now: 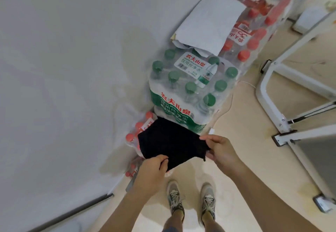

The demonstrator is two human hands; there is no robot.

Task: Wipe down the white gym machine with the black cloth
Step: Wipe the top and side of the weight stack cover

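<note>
The left hand (152,170) pinches the near edge of the black cloth (169,141), fingers curled over it. The right hand (221,151) pinches its right corner. The cloth is spread between them, just before the bottle packs (192,86). The white machine (262,86) stands well right of the right hand.

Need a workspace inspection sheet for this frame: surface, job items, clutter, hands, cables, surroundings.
Surface: beige floor.
Job's things: cloth held up by both hands; machine frame at right, apart from it.
Clutter: green-capped water pack by the wall; red-capped packs behind and below it; white sheet on top.
Grippers: left hand grips cloth's near edge; right hand pinches its right corner.
Cables: thin white cord on floor beside the pack.
Surroundings: white wall at left; person's shoes.
</note>
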